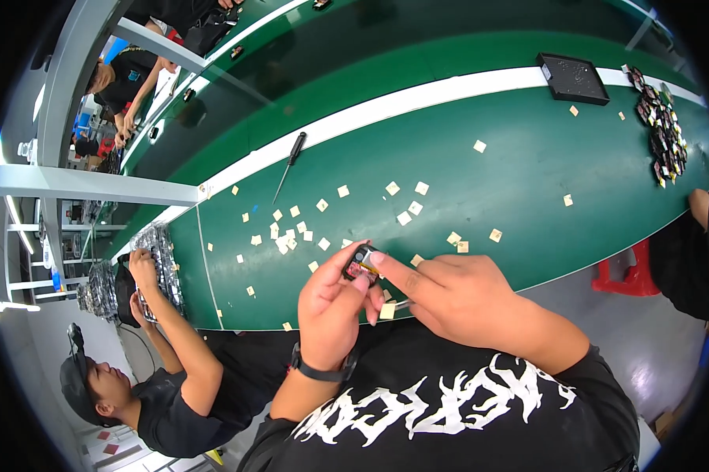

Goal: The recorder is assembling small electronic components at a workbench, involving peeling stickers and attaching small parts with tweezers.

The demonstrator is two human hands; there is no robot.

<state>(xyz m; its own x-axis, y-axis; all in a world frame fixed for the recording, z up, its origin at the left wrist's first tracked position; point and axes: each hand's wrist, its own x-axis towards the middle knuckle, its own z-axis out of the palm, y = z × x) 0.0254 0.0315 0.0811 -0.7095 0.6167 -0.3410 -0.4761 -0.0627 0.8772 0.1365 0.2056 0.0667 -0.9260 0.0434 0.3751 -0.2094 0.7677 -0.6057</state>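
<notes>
My left hand [331, 307] is closed round a small black electronic device [361, 264], its inner parts facing up. The index finger of my right hand [468, 295] is stretched out and presses on the device's upper face. The other right fingers are curled, and a thin shiny metal tool [402, 304] pokes out below them. A pale yellow square [387, 311] sits at that tool's tip, just under the left fingers. Whether the square is held or only overlaps the tool, I cannot tell. Several similar pale squares [322, 205] lie scattered on the green bench beyond my hands.
A black screwdriver [291, 164] lies on the green bench [519, 228], toward the white rail. Far right are a black tray [574, 79] and a heap of small black devices [662, 134]. At the left, a co-worker [189, 377] handles items by silvery packs [164, 263].
</notes>
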